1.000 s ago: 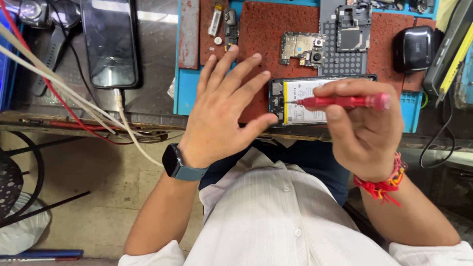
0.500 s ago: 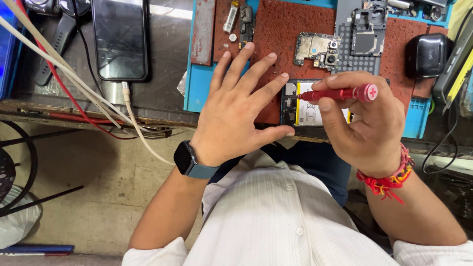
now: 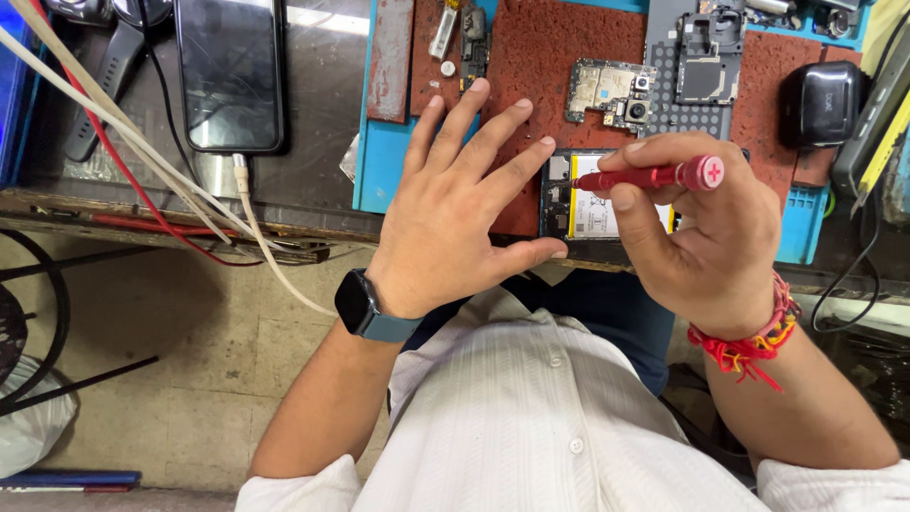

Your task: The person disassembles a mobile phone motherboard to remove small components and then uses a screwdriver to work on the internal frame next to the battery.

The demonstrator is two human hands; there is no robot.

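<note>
Grey metal bench [image 3: 313,142] over a worn tan floor [image 3: 209,360]. Left to right: one black phone [image 3: 230,71], screen dark, on a white cable [image 3: 270,261]; one blue mat [image 3: 377,175] carrying a rust-red pad [image 3: 559,57]. Left hand [image 3: 455,204] lies flat, fingers spread wide, thumb touching one opened phone [image 3: 592,204] at the bench's near edge. One loose circuit board [image 3: 607,90] behind. Right hand [image 3: 706,232] pinches one red screwdriver [image 3: 654,176], tip on the opened phone.

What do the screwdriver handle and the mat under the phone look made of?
Screwdriver: red handle with a metallic sheen, probably anodised metal; the right hand holds it. Mat: dull brown, finely pebbled, worn surface, likely rubber or silicone, set on a blue base. The left hand lies flat on it.
</note>
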